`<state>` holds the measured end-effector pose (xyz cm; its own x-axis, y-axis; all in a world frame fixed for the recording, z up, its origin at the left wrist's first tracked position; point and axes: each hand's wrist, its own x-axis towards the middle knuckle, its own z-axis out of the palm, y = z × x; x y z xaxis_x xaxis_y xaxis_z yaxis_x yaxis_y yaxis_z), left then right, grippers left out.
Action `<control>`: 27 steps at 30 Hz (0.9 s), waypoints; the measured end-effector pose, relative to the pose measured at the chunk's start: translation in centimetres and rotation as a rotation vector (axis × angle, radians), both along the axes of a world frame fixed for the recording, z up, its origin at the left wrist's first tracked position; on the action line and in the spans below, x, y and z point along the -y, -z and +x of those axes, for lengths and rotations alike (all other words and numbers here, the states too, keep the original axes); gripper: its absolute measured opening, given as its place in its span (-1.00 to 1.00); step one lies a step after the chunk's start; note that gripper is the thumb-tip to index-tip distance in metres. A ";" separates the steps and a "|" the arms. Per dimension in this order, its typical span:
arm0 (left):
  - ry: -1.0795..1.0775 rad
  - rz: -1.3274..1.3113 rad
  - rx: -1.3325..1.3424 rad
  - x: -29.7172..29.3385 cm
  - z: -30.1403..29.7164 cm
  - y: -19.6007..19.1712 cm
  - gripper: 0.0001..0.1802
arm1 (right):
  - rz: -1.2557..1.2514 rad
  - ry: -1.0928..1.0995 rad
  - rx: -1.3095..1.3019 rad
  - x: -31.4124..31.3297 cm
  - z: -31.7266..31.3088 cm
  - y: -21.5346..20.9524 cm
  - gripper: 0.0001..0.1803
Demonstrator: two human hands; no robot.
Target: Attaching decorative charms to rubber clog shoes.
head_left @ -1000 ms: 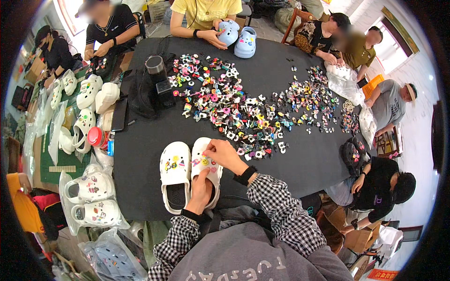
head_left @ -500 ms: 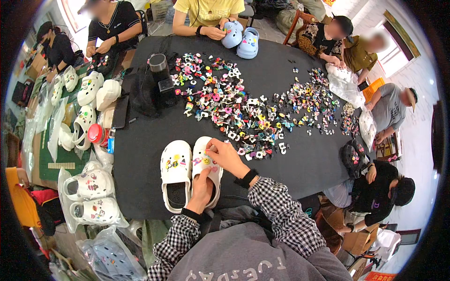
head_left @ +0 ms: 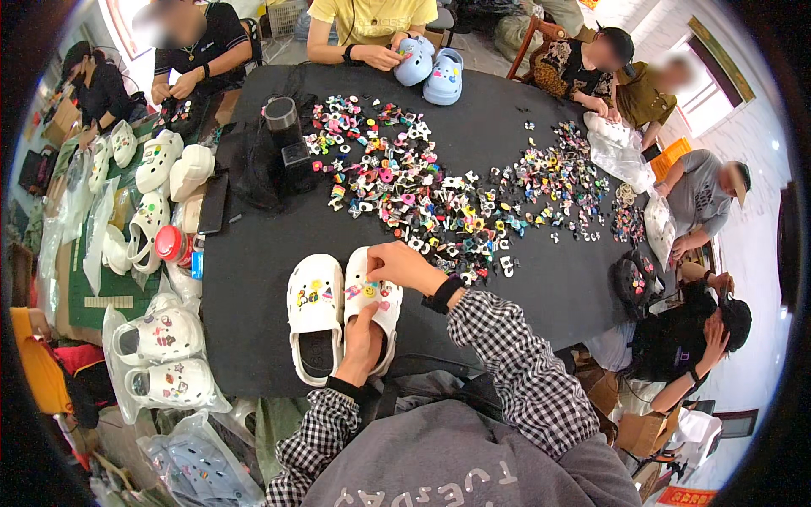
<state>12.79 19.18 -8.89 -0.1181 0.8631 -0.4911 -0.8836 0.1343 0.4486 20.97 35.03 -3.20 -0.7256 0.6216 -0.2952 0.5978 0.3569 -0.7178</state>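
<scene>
Low in the middle of the frame, the left hand (head_left: 361, 342) holds the white clog (head_left: 372, 306) steady on the black counter (head_left: 541, 279) while the right hand's (head_left: 405, 266) fingers pinch a small charm onto its top.

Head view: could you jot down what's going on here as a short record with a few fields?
Setting: black table with several people seated around it
Left hand: inside the right white clog, steadying it
Right hand: fingertips pressing on the top of that clog, among its small coloured charms
Beside it: left white clog, already bearing charms
Middle of table: scattered pile of colourful charms
Far edge: pair of light blue clogs by another person's hands
Left side: more white clogs, some in clear bags
</scene>
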 end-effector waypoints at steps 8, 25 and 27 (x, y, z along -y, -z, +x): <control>-0.025 -0.007 0.029 0.0 0.1 -1.2 -0.60 | 0.380 -0.070 0.042 -2.2 0.2 2.3 -0.17; 0.026 -0.083 -0.044 0.5 -0.5 0.3 -0.60 | -0.044 0.001 -0.028 -0.9 -0.3 4.0 -0.15; 0.048 -0.127 -0.044 0.1 -0.2 -0.2 -0.62 | -0.003 0.037 -0.039 -0.8 -0.2 5.1 -0.15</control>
